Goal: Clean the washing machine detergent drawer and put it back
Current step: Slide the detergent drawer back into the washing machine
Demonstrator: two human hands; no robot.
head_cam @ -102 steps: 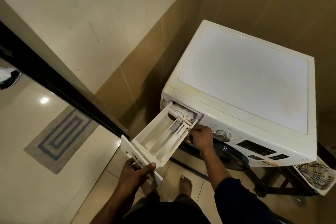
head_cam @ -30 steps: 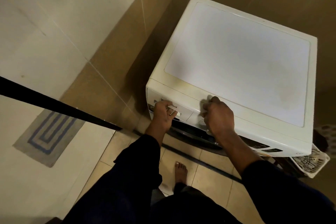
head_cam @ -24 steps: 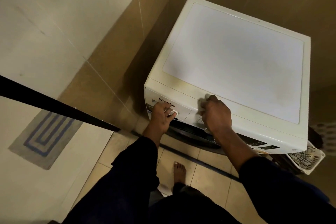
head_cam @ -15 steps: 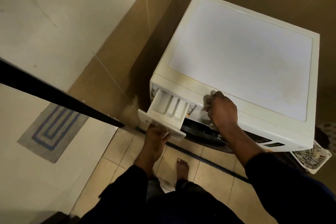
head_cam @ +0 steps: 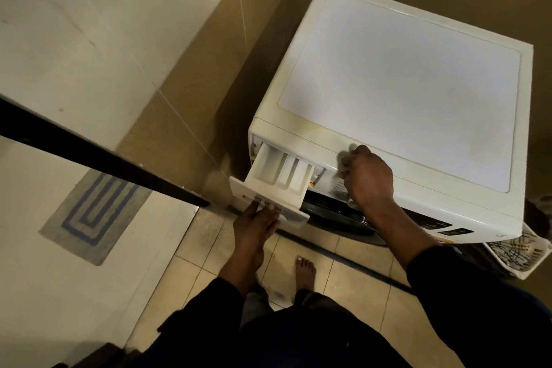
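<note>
The white detergent drawer (head_cam: 277, 179) sticks partly out of the upper left front of the white washing machine (head_cam: 403, 81). Its compartments face up and look bare. My left hand (head_cam: 258, 222) grips the drawer's front panel from below, fingers curled under the handle. My right hand (head_cam: 366, 178) presses flat against the machine's front panel and top edge, just right of the drawer slot, holding nothing. The drawer's rear part is hidden inside the slot.
A tiled wall (head_cam: 179, 69) runs close along the machine's left side. A black door-frame bar (head_cam: 98, 155) crosses at left, with a grey and blue mat (head_cam: 95, 212) beyond it. A white laundry basket (head_cam: 513, 251) sits at lower right. My bare foot (head_cam: 304, 267) stands on the tiled floor.
The drawer was pushed fully shut a second ago; since then my left hand has pulled it partly out again. My right hand has stayed on the machine's front.
</note>
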